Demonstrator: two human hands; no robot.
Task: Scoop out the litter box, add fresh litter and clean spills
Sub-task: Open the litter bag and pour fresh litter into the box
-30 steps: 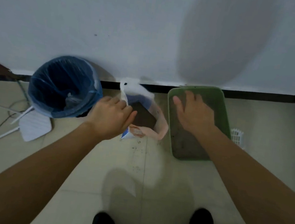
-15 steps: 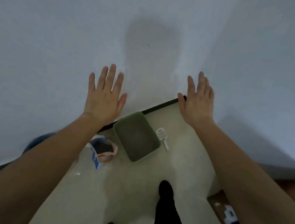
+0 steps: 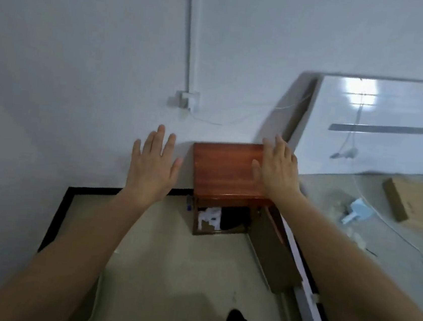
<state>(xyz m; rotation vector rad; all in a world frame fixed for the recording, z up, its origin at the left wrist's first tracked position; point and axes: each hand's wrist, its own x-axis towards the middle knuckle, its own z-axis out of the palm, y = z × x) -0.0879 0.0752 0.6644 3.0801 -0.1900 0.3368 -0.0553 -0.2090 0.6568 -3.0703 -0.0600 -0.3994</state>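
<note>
Head camera is looking at a pale wall and floor corner, and both arms are reaching forward into the middle of the frame. The left hand is hanging in front of the wall at centre left, palm away, fingers straight and a little spread, holding nothing. The right hand is showing at centre right, fingers straight and close together with the thumb set apart, also empty. It is overlapping the top of a reddish wooden bedside cabinet, but I cannot tell whether it is touching it.

The litter box is not appearing anywhere in this view, nor is any scoop or litter bag, so which way it is pointing and how its long axis is lying cannot be told. The cabinet's door is standing open toward lower right, showing white and dark items inside. A wall socket is sitting above centre, and a cardboard box and a light-blue plastic item are lying on the grey surface at right.

Judging from the empty hands, the person is probably between steps. To do it well, they should be turning back toward the box, picking up the proper tool first, and keeping both hands free for any spilled grains.
</note>
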